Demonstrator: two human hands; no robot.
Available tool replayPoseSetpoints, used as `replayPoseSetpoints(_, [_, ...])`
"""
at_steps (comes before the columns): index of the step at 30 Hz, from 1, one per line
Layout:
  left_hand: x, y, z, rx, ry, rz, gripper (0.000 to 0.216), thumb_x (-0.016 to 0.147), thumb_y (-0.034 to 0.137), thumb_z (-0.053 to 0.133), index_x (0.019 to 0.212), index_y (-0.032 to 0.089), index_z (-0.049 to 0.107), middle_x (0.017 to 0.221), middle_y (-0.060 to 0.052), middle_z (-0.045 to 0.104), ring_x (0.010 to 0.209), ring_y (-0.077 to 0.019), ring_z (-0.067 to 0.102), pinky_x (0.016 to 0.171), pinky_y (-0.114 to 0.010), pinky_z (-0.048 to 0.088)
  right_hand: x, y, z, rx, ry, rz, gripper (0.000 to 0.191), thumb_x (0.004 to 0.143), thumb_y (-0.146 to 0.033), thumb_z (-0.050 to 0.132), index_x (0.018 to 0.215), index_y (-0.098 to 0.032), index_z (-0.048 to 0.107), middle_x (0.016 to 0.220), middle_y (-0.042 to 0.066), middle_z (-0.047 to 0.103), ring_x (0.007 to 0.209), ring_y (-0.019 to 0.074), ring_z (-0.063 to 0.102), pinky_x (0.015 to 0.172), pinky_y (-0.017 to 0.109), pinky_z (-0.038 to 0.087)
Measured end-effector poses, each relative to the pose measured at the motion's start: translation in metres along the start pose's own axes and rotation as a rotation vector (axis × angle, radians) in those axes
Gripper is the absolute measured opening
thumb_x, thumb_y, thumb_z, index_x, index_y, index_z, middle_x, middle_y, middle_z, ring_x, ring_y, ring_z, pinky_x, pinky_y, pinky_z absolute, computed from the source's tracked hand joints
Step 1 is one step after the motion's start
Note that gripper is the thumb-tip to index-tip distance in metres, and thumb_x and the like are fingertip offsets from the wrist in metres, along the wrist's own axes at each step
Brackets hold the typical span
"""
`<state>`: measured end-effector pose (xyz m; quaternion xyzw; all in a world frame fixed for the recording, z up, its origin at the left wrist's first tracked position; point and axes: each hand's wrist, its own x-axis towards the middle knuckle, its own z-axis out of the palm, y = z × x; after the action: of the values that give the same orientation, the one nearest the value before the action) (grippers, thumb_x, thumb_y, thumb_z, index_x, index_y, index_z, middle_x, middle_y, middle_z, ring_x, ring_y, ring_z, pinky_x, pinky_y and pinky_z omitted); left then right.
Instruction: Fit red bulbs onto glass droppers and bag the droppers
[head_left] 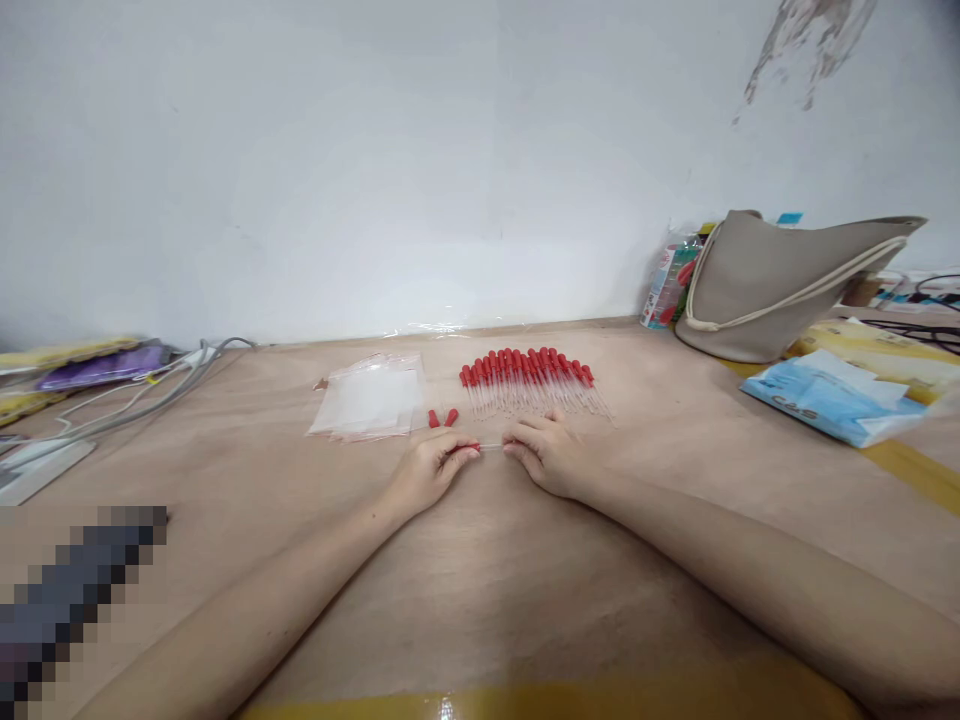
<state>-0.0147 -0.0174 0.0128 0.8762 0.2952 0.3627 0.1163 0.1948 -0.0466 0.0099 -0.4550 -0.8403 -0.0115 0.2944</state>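
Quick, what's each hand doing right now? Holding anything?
Left hand: closed, pinching a slim dropper at its red end.
Right hand: closed, holding the same dropper towards its other, clear end; the fingers hide the tip.

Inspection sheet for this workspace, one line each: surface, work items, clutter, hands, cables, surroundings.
Surface: brown table, yellow tape along the near edge.
Work items: droppers with red tops in a row; clear bags to their left; two red bulbs between, tubes unclear.
Clutter: handbag and tissue pack, right; purple pack, left; pixelated dark thing, lower left.
Hands: left hand holds a dropper by its red end, right hand by the other.
Cables: grey cables, left; black cables, right; none near the hands.
Surroundings: white wall, damaged patch upper right; other people: nothing seen.
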Motion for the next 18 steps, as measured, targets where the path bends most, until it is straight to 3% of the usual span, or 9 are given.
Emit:
replayPoseSetpoints(10, [0.0009, -0.0012, 0.0006, 0.063, -0.020, 0.009, 0.018, 0.083, 0.030, 0.051, 0.083, 0.018, 0.064, 0.074, -0.004, 0.065, 0.070, -0.0145, 0.060, 0.070, -0.029, 0.048, -0.0013, -0.0056, -0.0002, -0.283, 0.076, -0.111, 0.021, 0.086, -0.019, 0.041, 0.078, -0.019, 0.060, 0.078, 0.003, 0.060, 0.067, 0.0115, 0.046, 0.070, 0.031, 0.021])
replayPoseSetpoints(18, [-0.0001, -0.0011, 0.0017, 0.069, 0.006, 0.053, 0.016, 0.081, 0.030, 0.053, 0.083, 0.017, 0.064, 0.074, -0.003, 0.065, 0.069, -0.0131, 0.059, 0.069, -0.027, 0.047, 0.0009, -0.0016, 0.0010, -0.118, 0.031, -0.118, 0.021, 0.087, -0.021, 0.039, 0.078, -0.017, 0.058, 0.075, 0.001, 0.060, 0.067, 0.0115, 0.048, 0.070, 0.029, 0.023])
